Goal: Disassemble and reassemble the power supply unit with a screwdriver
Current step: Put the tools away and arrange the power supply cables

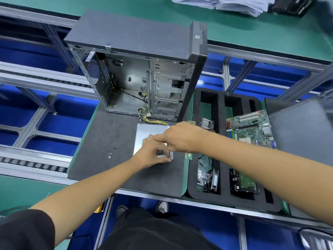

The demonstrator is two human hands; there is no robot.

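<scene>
**Both hands meet on the power supply unit, in front of the open computer case**

I am looking down over two bare forearms that reach forward onto a dark grey foam mat [111, 141]. Flat on the mat lies the silver, box-shaped metal power supply unit [149, 130]. It sits directly ahead of me, just in front of the upright, open, grey steel computer case [137, 74]. A bundle of yellow and black wires [153, 121] runs from the unit's far edge back toward the case.

The unit's long axis appears to run away from me, from near edge to far edge, tilted slightly to the right. Both hands are over its near right corner, so nothing needs reaching for.

My left hand [153, 154] is curled narrowly, its fingertips pinching a small dark part at that corner. I cannot tell whether it is a screw, a bit or the screwdriver's tip. My right hand [180, 138] comes across from the right and lies over the left, loosely closed, with the index finger pointing left. Whether it grips a tool is hidden from me.

I judge the left hand is the nearer one to the fastening point, and the next move turns on that corner.

A few small loose screws [110, 155] lie on the mat, well to the left of the unit. A black foam tray [221, 109] of components, including a green motherboard [252, 130], sits to the right.
</scene>
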